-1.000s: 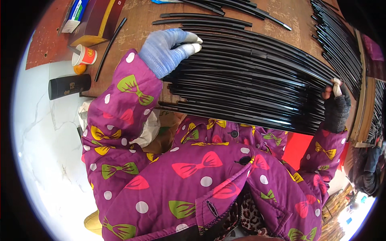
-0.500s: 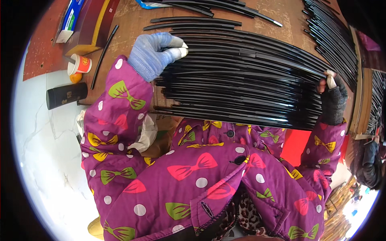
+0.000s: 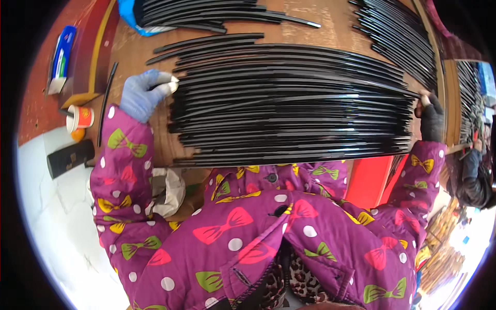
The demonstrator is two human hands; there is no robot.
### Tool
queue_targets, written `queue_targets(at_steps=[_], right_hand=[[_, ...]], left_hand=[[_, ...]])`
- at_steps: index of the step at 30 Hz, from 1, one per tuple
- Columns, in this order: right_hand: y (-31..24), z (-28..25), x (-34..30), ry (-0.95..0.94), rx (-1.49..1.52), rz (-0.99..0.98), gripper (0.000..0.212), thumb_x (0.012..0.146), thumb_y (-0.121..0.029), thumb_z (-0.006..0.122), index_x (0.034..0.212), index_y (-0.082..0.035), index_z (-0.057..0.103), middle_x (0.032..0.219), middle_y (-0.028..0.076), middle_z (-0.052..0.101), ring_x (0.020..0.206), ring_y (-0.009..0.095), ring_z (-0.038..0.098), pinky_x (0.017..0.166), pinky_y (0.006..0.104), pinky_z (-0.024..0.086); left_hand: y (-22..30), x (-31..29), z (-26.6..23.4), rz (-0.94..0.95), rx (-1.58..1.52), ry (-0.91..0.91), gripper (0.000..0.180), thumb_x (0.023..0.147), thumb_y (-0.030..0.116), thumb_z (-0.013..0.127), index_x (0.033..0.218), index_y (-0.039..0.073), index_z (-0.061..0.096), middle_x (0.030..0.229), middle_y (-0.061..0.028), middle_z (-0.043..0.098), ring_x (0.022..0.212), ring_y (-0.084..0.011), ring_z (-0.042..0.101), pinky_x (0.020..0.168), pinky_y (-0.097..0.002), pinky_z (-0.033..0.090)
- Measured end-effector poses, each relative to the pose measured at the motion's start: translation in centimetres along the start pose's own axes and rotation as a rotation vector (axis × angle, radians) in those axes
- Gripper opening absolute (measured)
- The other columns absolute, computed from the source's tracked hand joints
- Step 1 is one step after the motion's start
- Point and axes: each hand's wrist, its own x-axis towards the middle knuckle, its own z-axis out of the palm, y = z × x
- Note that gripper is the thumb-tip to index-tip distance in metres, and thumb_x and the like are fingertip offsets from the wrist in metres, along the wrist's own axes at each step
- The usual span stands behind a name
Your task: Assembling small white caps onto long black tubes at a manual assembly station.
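Note:
A wide layer of long, thin black rods (image 3: pixel 289 124) lies side by side on the brown table in front of me. My left hand (image 3: pixel 143 94), in a blue knit glove with white-covered fingertips, pinches at the left end of a rod in the upper part of the layer. At the opposite side my right hand (image 3: pixel 430 114), in a dark grey glove with bare or wrapped fingertips, closes on the right end of a black rod (image 3: pixel 400 89). This rod runs slightly across the others. Fingers partly hide both gripped ends.
More black rods (image 3: pixel 196 13) lie on a blue wrapper (image 3: pixel 128 15) at the far side, and another bundle (image 3: pixel 395 39) at the far right. Left stand a paper cup (image 3: pixel 80 119), a dark case (image 3: pixel 71 157) and a blue box (image 3: pixel 62 58). Another person's sleeve (image 3: pixel 471 173) shows at right.
My left hand has moved left, from over the rods to their left ends. My right hand stays at the right ends. The whole view has shifted somewhat.

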Motion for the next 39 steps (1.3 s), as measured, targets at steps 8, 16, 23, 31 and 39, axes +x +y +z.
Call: queue_targets(at_steps=[8,16,23,31,39], right_hand=[[-1.5,2.2,3.8,0.242,-0.982,-0.339,0.024,0.076,-0.025,0.058,0.093,-0.009,0.060,0.076,0.015,0.059,0.069,0.026,0.058,0.065,0.0330,0.045],[-3.9,5.2,7.2,0.019,-1.405,-0.248,0.024,0.075,-0.022,0.057,0.094,-0.008,0.059,0.092,0.018,0.058,0.090,0.034,0.054,0.075,0.0404,0.043],[-2.6,4.7,8.6,-0.155,-1.626,-0.327,0.022,0.073,-0.015,0.050,0.093,-0.008,0.056,0.087,0.018,0.058,0.085,0.037,0.054,0.072,0.0438,0.043],[-4.2,8.0,6.1,-0.129,-1.345,-0.588,0.038,0.073,-0.001,0.047,0.110,-0.010,0.050,0.102,0.017,0.052,0.089,0.034,0.054,0.074,0.0389,0.045],[-7.6,14.7,0.5,-0.217,-0.795,-1.010,0.028,0.074,0.005,0.052,0.101,-0.003,0.054,0.090,0.016,0.053,0.080,0.031,0.055,0.067,0.0335,0.045]], left_hand=[[0.3,1.0,0.4,0.059,0.122,-0.027,0.011,0.068,0.005,0.066,0.078,0.001,0.064,0.073,-0.0063,0.058,0.069,-0.0157,0.055,0.064,-0.0250,0.043],[1.8,4.4,1.4,0.395,0.727,0.200,0.017,0.074,0.019,0.060,0.087,0.008,0.063,0.088,-0.0082,0.059,0.083,-0.0248,0.056,0.074,-0.0315,0.045],[2.1,6.0,2.1,0.337,0.933,0.138,0.024,0.073,0.024,0.062,0.094,0.012,0.060,0.094,-0.0061,0.057,0.093,-0.0250,0.052,0.081,-0.0340,0.042],[1.7,6.9,2.5,0.173,0.874,0.025,0.031,0.068,0.017,0.068,0.096,0.009,0.055,0.087,-0.0068,0.054,0.085,-0.0244,0.054,0.075,-0.0324,0.044],[3.8,2.9,2.2,0.088,0.212,0.073,0.039,0.079,0.003,0.055,0.116,0.012,0.050,0.078,-0.0031,0.057,0.070,-0.0109,0.055,0.065,-0.0239,0.047]])
